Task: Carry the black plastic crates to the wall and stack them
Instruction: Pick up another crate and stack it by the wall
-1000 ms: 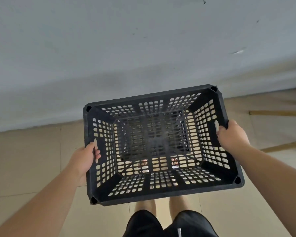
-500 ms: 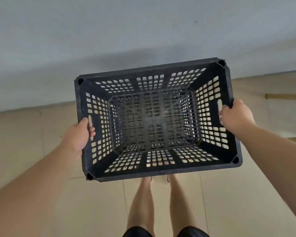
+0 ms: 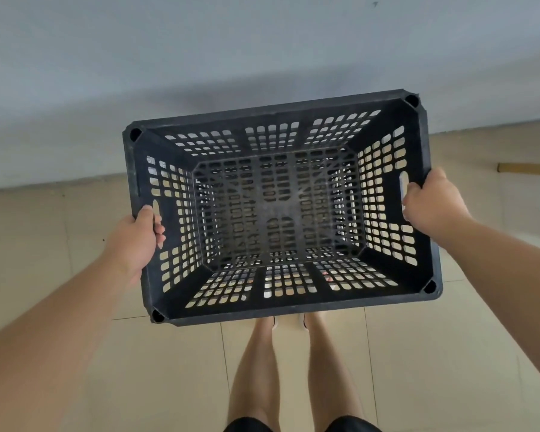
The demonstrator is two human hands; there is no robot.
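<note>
Black plastic crate [image 3: 281, 213] held up in both hands, right in front of the grey wall [image 3: 200, 73].

Left hand [image 3: 134, 241] has its grip closed on the left handle slot, right hand [image 3: 434, 207] clamped on the right one; crate sits open side up, tilted, above the tiled floor [image 3: 418, 353] and bare legs [image 3: 293, 369].

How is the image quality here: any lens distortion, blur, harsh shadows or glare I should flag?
Head view: wide-angle stretch bows the wall base line and flares both forearms at the frame edges; light is soft and even, with only a diffuse shadow low on the wall, no glare; the black crate, left hand and right hand look sharp, without obvious motion blur.
</note>
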